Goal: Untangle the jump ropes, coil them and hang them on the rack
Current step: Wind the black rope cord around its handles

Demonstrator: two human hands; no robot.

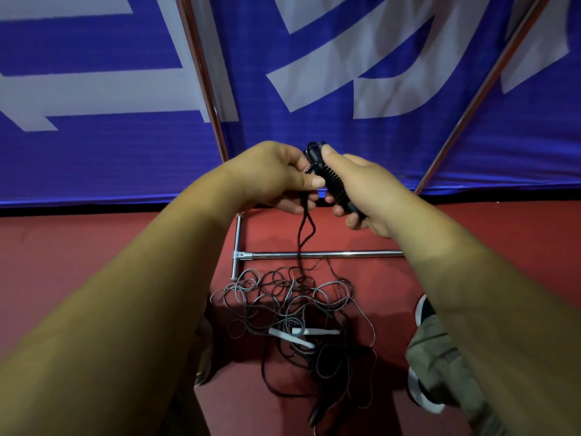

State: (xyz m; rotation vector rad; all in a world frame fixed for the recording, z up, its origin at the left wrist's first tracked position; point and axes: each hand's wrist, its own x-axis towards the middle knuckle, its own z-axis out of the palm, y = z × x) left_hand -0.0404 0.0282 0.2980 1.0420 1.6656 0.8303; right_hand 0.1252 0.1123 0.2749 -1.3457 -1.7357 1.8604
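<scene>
Black rope handle (338, 188) sits in my right hand (367, 196), fingers curled round it. My left hand (276, 176) pinches its cord (303, 234). Two white handles (292, 338) lie in the tangle (298, 289) on the red floor (94, 247).

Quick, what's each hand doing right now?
Left hand: closed, pinching the black rope.
Right hand: closed, gripping the black ribbed handle.

You held the black ribbed handle (338, 187) tilted, its black cord (303, 237) hanging down into the tangled grey-and-black rope pile (292, 309), two white handles (317, 331) in it, just beside the chrome rack (327, 254) base bar.
</scene>
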